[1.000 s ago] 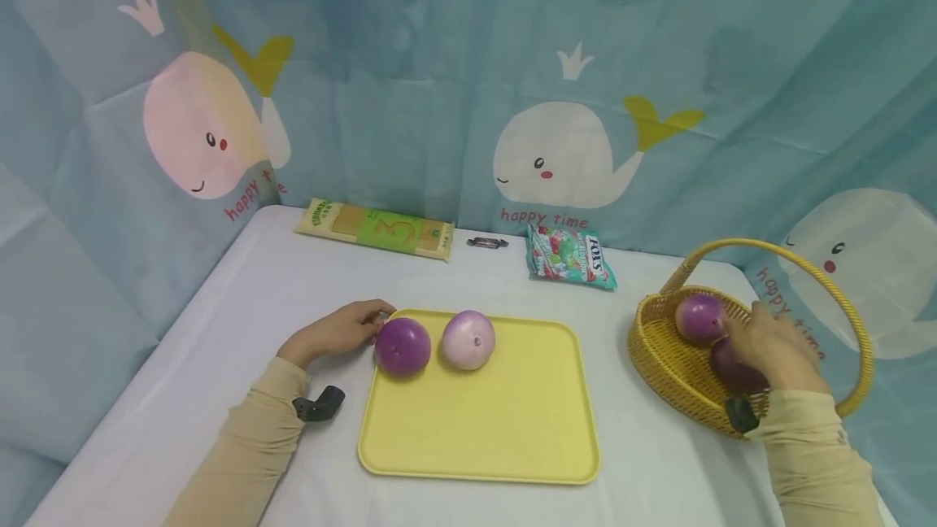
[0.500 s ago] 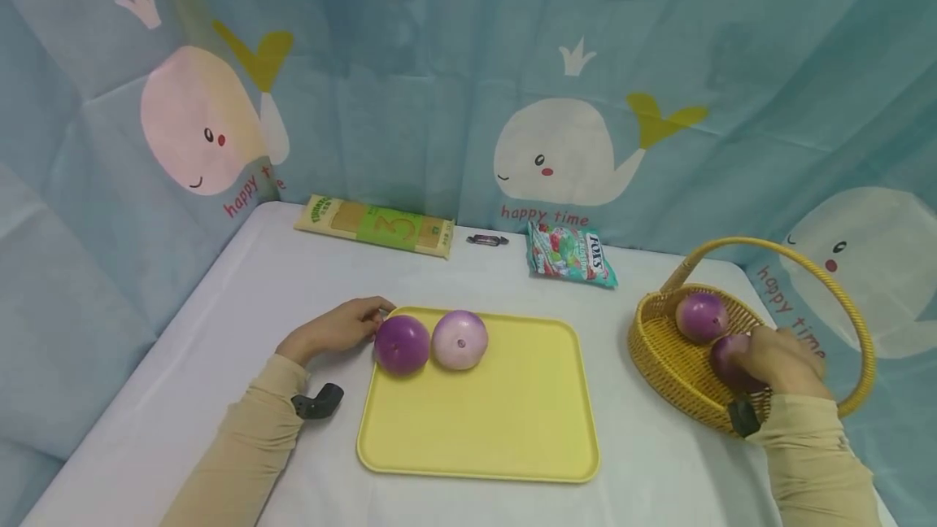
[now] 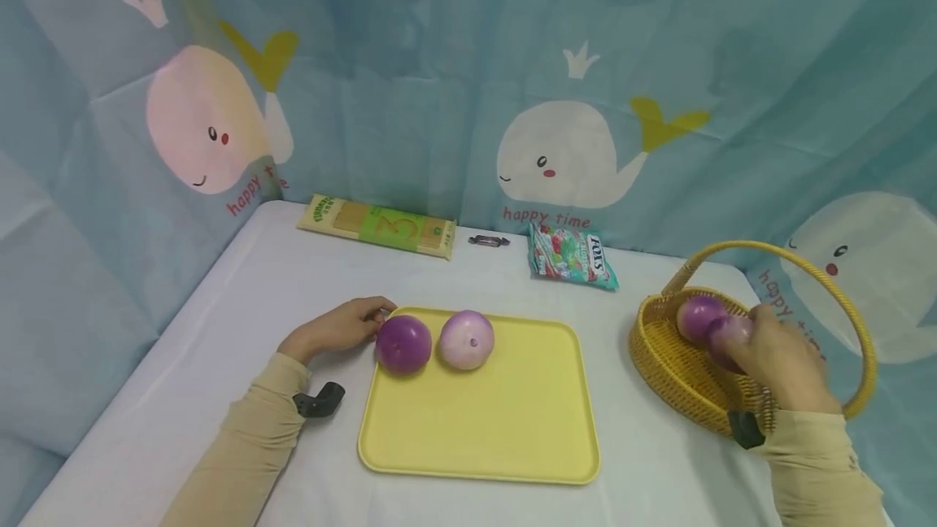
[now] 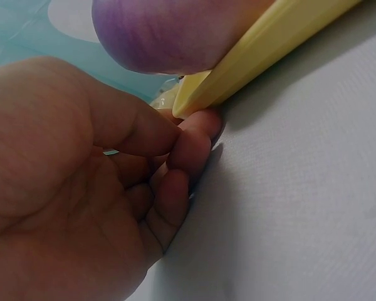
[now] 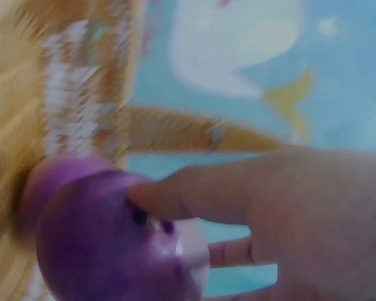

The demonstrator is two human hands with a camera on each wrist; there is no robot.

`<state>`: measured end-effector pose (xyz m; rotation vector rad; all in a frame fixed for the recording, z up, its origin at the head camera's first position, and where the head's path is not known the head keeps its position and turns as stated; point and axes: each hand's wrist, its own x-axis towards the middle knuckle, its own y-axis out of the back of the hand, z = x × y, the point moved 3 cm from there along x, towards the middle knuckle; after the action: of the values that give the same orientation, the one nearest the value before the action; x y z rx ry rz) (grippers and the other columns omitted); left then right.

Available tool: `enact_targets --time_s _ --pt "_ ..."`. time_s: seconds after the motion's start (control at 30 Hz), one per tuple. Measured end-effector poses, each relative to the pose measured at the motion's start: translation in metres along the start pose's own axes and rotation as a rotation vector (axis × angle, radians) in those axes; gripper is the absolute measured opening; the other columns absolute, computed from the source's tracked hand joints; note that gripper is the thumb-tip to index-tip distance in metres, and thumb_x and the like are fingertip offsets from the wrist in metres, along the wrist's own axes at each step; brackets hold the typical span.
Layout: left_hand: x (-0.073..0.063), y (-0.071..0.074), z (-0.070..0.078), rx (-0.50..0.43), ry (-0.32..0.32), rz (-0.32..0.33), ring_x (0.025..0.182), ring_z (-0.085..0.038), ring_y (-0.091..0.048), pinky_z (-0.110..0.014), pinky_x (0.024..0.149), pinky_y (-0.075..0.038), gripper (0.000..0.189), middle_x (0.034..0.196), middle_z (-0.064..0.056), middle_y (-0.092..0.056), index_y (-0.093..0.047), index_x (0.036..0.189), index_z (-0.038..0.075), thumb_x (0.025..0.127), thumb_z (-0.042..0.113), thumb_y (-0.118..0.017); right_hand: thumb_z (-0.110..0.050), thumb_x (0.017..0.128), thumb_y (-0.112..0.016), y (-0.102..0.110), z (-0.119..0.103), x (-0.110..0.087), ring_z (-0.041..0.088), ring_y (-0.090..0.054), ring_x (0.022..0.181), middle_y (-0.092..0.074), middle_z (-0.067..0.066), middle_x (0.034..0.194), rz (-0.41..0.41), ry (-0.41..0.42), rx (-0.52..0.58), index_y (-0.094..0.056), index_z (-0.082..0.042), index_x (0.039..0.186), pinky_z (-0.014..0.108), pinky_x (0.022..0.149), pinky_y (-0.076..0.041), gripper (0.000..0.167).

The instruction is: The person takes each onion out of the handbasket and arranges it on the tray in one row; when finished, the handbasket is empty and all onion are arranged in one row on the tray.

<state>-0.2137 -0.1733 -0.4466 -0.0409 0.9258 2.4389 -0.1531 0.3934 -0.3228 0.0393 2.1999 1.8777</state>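
Note:
My right hand [image 3: 779, 356] holds a purple onion [image 3: 727, 340] inside the wicker basket [image 3: 666, 376]. In the right wrist view, the thumb lies over this dark purple onion [image 5: 100, 241], with fingers at its far side; the picture is blurred. Another purple onion [image 3: 700, 317] lies in the basket beside it. My left hand [image 3: 340, 328] is at the far left corner of the yellow tray [image 3: 483, 437]. The left wrist view shows its thumb and curled fingers at the tray's rim [image 4: 238, 75]. A deep purple onion [image 3: 403, 345] and a paler one [image 3: 467, 340] sit on the tray.
Along the back of the white table lie a noodle packet [image 3: 376, 226], a small wrapped candy [image 3: 489, 241] and a teal candy bag [image 3: 573, 257]. The basket's tall handle [image 3: 827, 291] arches over my right hand. A blue whale-print curtain [image 3: 410, 88] hangs behind the table.
My right hand has gripped the nearer onion in the basket and raised it slightly, its paler side now showing. The pale onion on the tray rocked left, then back right. My left hand stayed put.

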Motion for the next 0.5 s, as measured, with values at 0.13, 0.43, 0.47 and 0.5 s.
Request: enact_targets --time_s 0.13,0.43,0.47,0.5 --pt "0.001 0.003 0.003 0.025 0.002 0.003 0.083 -0.016 -0.054 -0.034 0.082 -0.046 0.036 0.091 -0.005 -0.058 -0.055 0.131 0.003 0.098 0.002 -0.042 -0.040 0.091 -0.061 0.011 -0.040 -0.012 0.050 -0.056 0.095 -0.050 0.041 0.117 0.083 0.150 0.062 -0.038 0.010 0.135 0.054 0.067 -0.049 0.070" --pt "0.001 0.002 0.003 0.022 0.017 -0.001 0.083 -0.016 -0.052 -0.033 0.080 -0.044 0.034 0.089 -0.004 -0.056 -0.055 0.131 0.002 0.099 0.004 -0.043 -0.032 0.090 -0.067 -0.007 -0.128 -0.020 0.045 -0.055 0.116 -0.054 0.029 0.130 0.092 0.389 0.162 -0.045 0.001 0.137 0.060 0.090 -0.048 0.061" --pt "0.001 0.001 0.004 0.021 0.013 -0.003 0.082 -0.016 -0.052 -0.034 0.080 -0.044 0.034 0.089 -0.004 -0.056 -0.055 0.131 0.002 0.099 0.004 -0.043 -0.030 0.090 -0.068 -0.014 -0.136 -0.019 0.045 -0.055 0.117 -0.055 0.028 0.131 0.090 0.412 0.168 -0.045 0.000 0.137 0.060 0.091 -0.048 0.060" --pt "0.001 0.000 0.004 0.021 0.009 -0.005 0.082 -0.016 -0.052 -0.033 0.080 -0.044 0.034 0.089 -0.004 -0.056 -0.055 0.131 0.002 0.099 0.004 -0.043 -0.029 0.090 -0.068 -0.021 -0.143 -0.018 0.043 -0.056 0.118 -0.055 0.027 0.132 0.088 0.432 0.175 -0.046 -0.001 0.137 0.059 0.092 -0.048 0.060"
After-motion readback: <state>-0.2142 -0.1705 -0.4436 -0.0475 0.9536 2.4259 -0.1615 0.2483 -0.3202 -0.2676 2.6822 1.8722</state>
